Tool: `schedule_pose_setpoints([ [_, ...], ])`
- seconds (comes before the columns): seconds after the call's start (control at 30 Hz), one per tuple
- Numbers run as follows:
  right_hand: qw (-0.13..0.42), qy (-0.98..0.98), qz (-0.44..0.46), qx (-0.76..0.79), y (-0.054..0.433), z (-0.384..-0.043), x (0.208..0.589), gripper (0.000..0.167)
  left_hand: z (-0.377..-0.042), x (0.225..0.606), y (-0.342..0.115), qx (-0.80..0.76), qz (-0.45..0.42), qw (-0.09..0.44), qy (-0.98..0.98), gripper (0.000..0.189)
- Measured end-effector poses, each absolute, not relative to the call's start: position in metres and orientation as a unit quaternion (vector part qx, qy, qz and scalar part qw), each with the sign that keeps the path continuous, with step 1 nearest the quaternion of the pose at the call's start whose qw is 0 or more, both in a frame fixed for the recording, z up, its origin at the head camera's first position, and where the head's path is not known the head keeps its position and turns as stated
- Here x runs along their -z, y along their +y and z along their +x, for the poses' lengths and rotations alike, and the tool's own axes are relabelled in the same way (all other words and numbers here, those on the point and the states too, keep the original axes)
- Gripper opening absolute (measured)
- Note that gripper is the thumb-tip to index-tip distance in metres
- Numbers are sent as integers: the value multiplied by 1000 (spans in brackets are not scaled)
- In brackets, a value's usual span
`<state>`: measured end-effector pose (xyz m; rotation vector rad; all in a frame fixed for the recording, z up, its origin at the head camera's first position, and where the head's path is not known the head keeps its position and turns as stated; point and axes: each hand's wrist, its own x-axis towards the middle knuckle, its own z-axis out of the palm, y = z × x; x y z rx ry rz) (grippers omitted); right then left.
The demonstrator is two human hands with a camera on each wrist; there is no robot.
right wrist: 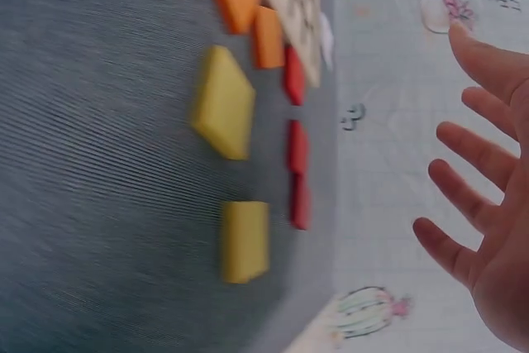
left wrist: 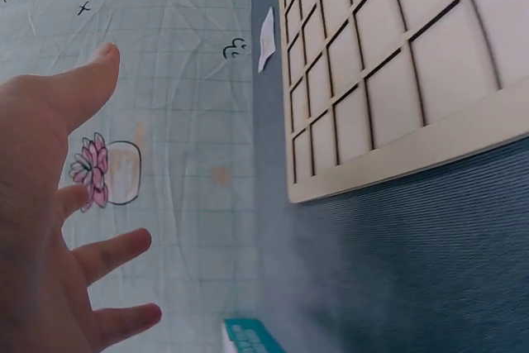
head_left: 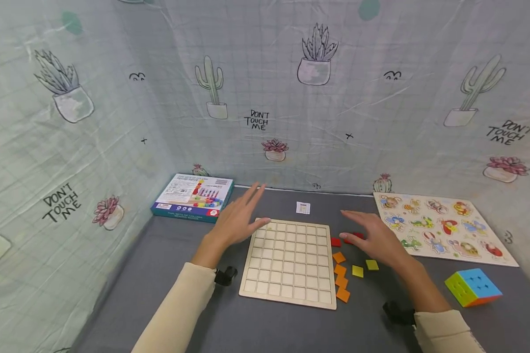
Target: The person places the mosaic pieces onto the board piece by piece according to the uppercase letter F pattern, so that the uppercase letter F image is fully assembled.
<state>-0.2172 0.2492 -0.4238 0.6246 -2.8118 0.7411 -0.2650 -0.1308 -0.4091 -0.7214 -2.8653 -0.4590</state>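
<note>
A square wooden grid board (head_left: pixel 287 260) lies on the dark table between the two hands, its cells bare wood. The left hand (head_left: pixel 236 220) hovers by the board's far left corner, fingers spread and holding nothing; the left wrist view shows its palm beside the board. Over the far right side, the right hand (head_left: pixel 377 240) is raised with fingers extended and nothing in it. Beneath and beside it lie red tiles (head_left: pixel 336 242), yellow tiles (head_left: pixel 357 271) and several orange tiles (head_left: pixel 341 282), the orange ones in a line along the board's right edge.
A boxed set (head_left: pixel 193 197) sits at the back left. Behind the board lies a small white packet (head_left: pixel 303 208). At the right are a wooden insect puzzle (head_left: pixel 441 225) and a puzzle cube (head_left: pixel 473 287). Printed cloth walls (head_left: pixel 287 98) rise behind and at the sides.
</note>
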Motion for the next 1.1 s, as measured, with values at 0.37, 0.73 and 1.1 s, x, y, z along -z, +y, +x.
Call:
schedule_pose_setpoints([
  [0.37, 48, -952, 179, -243, 244, -217, 457, 50, -243, 439, -139, 190, -211, 26, -958, 85],
  [0.73, 32, -957, 179, -224, 239, -225, 474, 41, -214, 463, -146, 217, -192, -23, -957, 75],
  [1.1, 44, -967, 163, -193, 233, -229, 473, 34, -199, 472, -149, 219, -193, -74, -954, 66],
])
